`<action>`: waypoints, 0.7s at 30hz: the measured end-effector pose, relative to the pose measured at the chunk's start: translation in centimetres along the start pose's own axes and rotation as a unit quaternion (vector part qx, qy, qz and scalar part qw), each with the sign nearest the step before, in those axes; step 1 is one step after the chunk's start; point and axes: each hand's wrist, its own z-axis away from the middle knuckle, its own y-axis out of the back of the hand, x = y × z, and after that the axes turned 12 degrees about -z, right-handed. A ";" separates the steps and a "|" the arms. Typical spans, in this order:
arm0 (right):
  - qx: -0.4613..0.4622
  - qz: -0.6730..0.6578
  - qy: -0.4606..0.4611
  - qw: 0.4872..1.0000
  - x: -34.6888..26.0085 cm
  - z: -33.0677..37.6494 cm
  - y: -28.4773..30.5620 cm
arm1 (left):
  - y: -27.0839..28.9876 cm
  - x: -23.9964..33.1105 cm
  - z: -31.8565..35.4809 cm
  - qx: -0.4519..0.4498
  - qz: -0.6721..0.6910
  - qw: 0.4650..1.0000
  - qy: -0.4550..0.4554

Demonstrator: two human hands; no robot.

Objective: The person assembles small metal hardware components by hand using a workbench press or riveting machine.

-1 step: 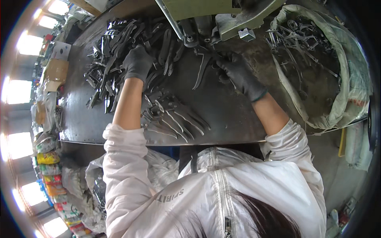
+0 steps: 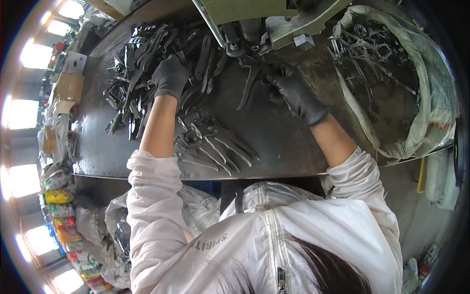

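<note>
metal-handle heaps (image 2: 147,59) (image 2: 193,139): 2 | hands (image 2: 171,76) (image 2: 296,93): 2 | machine (image 2: 291,32): 1 | open sack (image 2: 424,98): 1

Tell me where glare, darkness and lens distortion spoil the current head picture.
Head view: the windows at far left blow out white; the metal tabletop shows pale sheen at left, its front edge curving upward toward the right rim; dark metal handles blend together near the left hand; corners go black.

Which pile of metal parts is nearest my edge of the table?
The small pile just right of your left forearm; the big heap around your left hand and the parts in the sack lie farther back.
</note>
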 end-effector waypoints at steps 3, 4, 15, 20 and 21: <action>0.007 -0.046 0.020 0.999 0.8 -0.3 0.3 | -0.6 -0.2 -0.1 0.013 0.048 0.998 -0.027; 0.015 -0.008 0.028 0.999 1.0 -0.2 0.3 | -0.5 -0.3 0.2 0.022 0.086 0.995 -0.045; 0.018 -0.032 -0.001 0.999 0.5 2.3 1.2 | 5.7 -0.8 8.8 -0.046 0.382 0.913 -0.134; 0.007 -0.109 -0.015 0.994 1.1 2.1 0.2 | 7.5 0.3 13.2 -0.227 0.453 0.840 -0.193; 0.019 -0.107 -0.013 0.994 1.2 2.1 0.1 | 7.9 0.9 13.7 -0.267 0.460 0.818 -0.220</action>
